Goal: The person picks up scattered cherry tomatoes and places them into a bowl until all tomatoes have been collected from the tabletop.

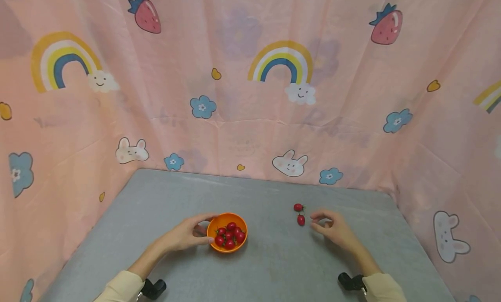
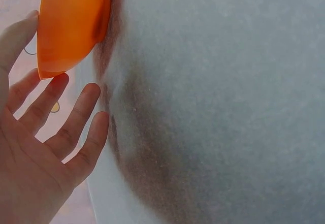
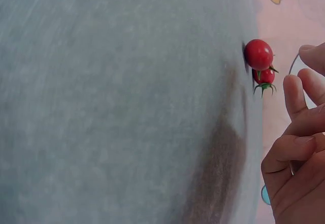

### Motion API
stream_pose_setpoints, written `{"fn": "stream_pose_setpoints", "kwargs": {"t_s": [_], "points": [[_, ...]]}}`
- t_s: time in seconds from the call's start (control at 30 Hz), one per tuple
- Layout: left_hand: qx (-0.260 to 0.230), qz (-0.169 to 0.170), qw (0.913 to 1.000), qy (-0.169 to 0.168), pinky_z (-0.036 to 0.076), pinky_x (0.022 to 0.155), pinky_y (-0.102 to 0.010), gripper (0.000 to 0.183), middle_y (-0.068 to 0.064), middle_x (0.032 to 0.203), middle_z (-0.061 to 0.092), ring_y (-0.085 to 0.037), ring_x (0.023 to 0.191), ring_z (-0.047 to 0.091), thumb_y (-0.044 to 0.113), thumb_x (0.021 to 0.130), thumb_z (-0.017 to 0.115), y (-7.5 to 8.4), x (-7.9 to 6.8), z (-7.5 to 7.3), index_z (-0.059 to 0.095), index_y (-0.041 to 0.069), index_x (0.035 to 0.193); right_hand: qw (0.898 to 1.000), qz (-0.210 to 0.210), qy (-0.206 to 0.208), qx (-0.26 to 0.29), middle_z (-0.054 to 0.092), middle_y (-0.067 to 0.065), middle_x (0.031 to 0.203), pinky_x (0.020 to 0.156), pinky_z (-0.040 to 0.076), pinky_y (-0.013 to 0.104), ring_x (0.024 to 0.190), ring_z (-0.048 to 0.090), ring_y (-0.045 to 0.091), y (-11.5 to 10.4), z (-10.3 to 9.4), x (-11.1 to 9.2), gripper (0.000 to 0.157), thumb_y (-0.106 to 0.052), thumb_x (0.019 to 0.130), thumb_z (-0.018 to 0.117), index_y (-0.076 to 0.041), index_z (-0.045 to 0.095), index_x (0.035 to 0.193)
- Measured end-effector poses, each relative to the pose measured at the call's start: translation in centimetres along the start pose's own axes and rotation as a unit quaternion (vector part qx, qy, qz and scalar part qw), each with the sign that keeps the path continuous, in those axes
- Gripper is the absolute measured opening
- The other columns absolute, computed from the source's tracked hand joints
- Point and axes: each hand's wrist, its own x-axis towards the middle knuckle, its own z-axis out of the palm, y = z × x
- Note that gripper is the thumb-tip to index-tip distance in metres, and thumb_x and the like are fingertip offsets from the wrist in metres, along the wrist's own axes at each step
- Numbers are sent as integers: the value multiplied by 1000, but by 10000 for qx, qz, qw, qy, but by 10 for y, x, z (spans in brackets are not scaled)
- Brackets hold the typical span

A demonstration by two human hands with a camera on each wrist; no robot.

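Several cherry tomatoes (image 1: 228,235) lie in a small orange bowl (image 1: 212,227) standing on the table. My left hand (image 1: 187,233) holds the bowl at its left side, thumb and fingers spread around the rim; the left wrist view shows fingertips (image 2: 60,80) against the bowl's wall (image 2: 71,26). Two more cherry tomatoes, one (image 1: 298,207) behind the other (image 1: 301,220), rest on the table to the right, green stems attached. Just right of them is my right hand (image 1: 336,229), fingers loosely bent, with nothing held. In the right wrist view, a gap separates its fingers (image 3: 293,94) from the tomatoes (image 3: 259,55).
The grey table (image 1: 266,271) has its far edge against a pink printed curtain (image 1: 242,132), which also hangs along both sides. Black wrist mounts (image 1: 153,289) sit by the cuffs of both sleeves (image 1: 123,286).
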Motion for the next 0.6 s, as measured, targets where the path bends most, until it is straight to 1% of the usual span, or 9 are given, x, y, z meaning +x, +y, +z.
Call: {"fn": "stream_pose_setpoints", "kwargs": {"t_s": [0.17,0.27,0.37,0.43,0.5,0.53,0.6], "points": [[2,5,10000,18,57,85,-39,67,-17,148,49,-26,104,67,19,94,77,1,0,0,46,5,151,9999,125,-51,-100,69,9,102,50,40,24,56,45,11,0,1,1,24,-8,90,79,-1,69,110],[-22,14,10000,19,57,86,-38,66,-16,148,49,-26,105,67,19,94,77,1,0,1,46,5,151,9996,190,-106,-182,68,11,104,50,38,24,57,43,10,1,2,3,29,-10,89,81,-1,69,113],[-17,48,10000,17,57,86,-38,66,-16,149,49,-26,105,67,20,95,76,2,-1,1,46,5,151,9990,238,-179,-322,67,14,109,51,37,24,61,45,13,2,3,5,36,-13,87,83,0,68,117],[-19,65,10000,12,57,87,-37,65,-16,149,49,-25,105,67,20,95,76,1,-1,1,46,5,151,9984,316,-224,-421,67,15,113,54,39,25,69,51,19,1,4,8,43,-16,85,85,-1,67,121],[-13,56,10000,12,57,87,-36,65,-16,149,49,-25,104,67,20,95,76,1,-1,1,46,5,151,9971,370,-303,-589,66,14,117,63,45,28,84,58,24,1,5,11,49,-21,84,86,-2,65,125],[-9,48,10000,12,56,87,-36,65,-16,148,49,-24,104,67,21,95,76,1,-1,1,46,5,151,9963,427,-333,-675,66,14,119,69,48,31,92,60,27,0,6,12,52,-23,84,86,-2,64,126],[1,41,10000,14,56,86,-35,65,-16,148,50,-24,103,67,21,95,76,0,-1,1,46,5,151,9952,511,-370,-748,65,13,121,82,50,41,106,60,32,-1,7,16,57,-26,83,87,-3,63,129]]}}
